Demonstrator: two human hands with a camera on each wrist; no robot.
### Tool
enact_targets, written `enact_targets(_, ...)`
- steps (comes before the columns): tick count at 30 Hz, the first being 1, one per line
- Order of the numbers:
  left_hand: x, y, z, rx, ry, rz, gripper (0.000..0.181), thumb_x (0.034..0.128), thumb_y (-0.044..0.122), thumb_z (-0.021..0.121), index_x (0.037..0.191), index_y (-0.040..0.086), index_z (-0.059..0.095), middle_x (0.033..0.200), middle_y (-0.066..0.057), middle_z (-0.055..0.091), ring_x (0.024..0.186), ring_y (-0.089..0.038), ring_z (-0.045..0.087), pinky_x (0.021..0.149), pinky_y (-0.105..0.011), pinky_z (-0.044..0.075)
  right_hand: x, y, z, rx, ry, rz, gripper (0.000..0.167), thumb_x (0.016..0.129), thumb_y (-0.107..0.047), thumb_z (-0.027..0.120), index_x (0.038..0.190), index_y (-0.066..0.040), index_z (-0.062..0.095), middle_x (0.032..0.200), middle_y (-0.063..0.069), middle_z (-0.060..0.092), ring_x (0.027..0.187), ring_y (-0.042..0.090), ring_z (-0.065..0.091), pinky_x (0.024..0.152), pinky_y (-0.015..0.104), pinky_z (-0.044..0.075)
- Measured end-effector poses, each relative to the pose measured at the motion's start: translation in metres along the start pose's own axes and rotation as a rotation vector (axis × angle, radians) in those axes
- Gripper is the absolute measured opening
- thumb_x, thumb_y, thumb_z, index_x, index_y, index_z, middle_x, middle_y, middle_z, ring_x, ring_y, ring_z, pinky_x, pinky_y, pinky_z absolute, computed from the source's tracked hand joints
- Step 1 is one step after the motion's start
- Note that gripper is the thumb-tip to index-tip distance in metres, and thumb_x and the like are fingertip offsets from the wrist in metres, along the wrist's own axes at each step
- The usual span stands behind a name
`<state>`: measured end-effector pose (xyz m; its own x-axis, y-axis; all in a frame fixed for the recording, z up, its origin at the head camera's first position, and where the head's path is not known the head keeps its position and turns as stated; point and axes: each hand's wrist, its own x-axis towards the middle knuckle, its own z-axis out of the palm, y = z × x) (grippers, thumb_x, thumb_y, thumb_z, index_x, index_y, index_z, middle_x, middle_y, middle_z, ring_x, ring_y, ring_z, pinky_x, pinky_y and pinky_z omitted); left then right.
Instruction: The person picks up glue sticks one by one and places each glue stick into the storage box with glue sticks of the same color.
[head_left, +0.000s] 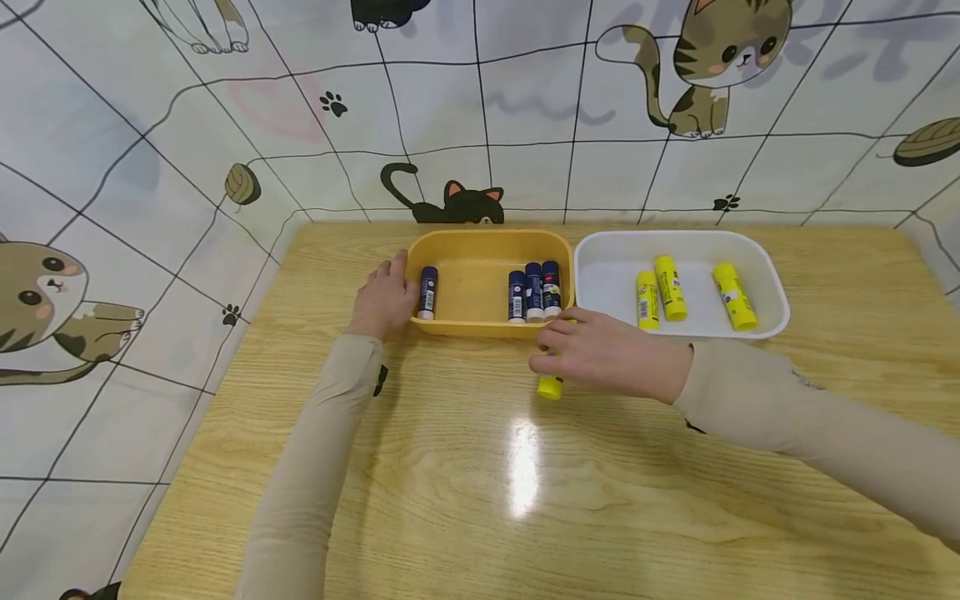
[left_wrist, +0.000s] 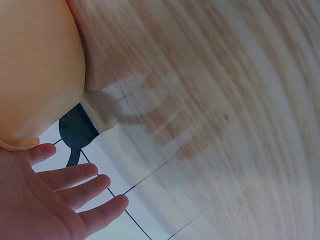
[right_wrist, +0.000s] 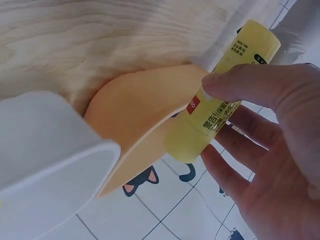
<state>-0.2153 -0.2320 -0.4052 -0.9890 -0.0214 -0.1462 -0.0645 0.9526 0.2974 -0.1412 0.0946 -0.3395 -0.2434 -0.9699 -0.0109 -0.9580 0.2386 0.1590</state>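
A yellow glue stick (right_wrist: 222, 90) is pinched between the thumb and fingers of my right hand (head_left: 603, 350), just in front of the orange tray's near right corner. Only the stick's lower end shows in the head view. My left hand (head_left: 382, 300) rests against the left end of the orange tray (head_left: 480, 329), its fingers fairly straight in the left wrist view. Inside that tray a dark blue glue stick (head_left: 427, 293) stands by the left wall. Several more blue glue sticks (head_left: 533, 292) are grouped at its right end.
A white tray (head_left: 768, 312) adjoins the orange one on the right and holds three yellow glue sticks (head_left: 670, 287). Both trays sit at the back of the wooden table (head_left: 450, 467), close to a tiled wall (head_left: 525, 125) with cat drawings.
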Motion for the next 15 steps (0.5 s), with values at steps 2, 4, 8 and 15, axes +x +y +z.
enact_targets(2, 0.0, 0.0, 0.0, -0.001, -0.002, 0.001, 0.059, 0.0997, 0.031, 0.029, 0.154, 0.012, 0.015, 0.152, -0.025, 0.025, 0.138, -0.044, 0.026, 0.106, -0.06, 0.027, -0.004, 0.002, -0.001, 0.01, -0.009, 0.011, 0.038, 0.077, -0.004, 0.08, 0.103, -0.015, 0.054, 0.108, 0.008, 0.062, 0.103, 0.028, 0.058, 0.093, 0.043, 0.044)
enact_targets(4, 0.0, 0.001, 0.001, 0.0, 0.0, 0.003, 0.059, 0.0998, 0.03, 0.029, 0.154, 0.012, 0.015, 0.152, -0.025, 0.026, 0.137, -0.044, 0.026, 0.106, -0.06, 0.027, -0.009, 0.004, -0.003, 0.018, -0.02, 0.02, 0.04, 0.075, -0.003, 0.081, 0.103, -0.014, 0.054, 0.109, 0.009, 0.062, 0.103, 0.028, 0.058, 0.093, 0.043, 0.044)
enact_targets(8, -0.001, 0.002, -0.001, 0.0, 0.006, 0.015, 0.059, 0.0996, 0.029, 0.029, 0.154, 0.012, 0.016, 0.151, -0.025, 0.027, 0.137, -0.044, 0.028, 0.105, -0.06, 0.028, -0.018, 0.009, -0.008, 0.015, -0.038, 0.035, 0.045, 0.073, 0.001, 0.081, 0.106, -0.012, 0.054, 0.113, 0.01, 0.062, 0.105, 0.029, 0.058, 0.095, 0.044, 0.044)
enact_targets(15, -0.002, 0.001, 0.0, -0.008, 0.004, 0.016, 0.059, 0.0999, 0.029, 0.029, 0.154, 0.011, 0.015, 0.151, -0.024, 0.027, 0.137, -0.043, 0.028, 0.105, -0.061, 0.028, -0.029, 0.021, -0.006, -0.003, -0.001, 0.053, 0.043, 0.073, 0.007, 0.079, 0.104, -0.011, 0.056, 0.11, 0.011, 0.062, 0.101, 0.031, 0.059, 0.092, 0.044, 0.045)
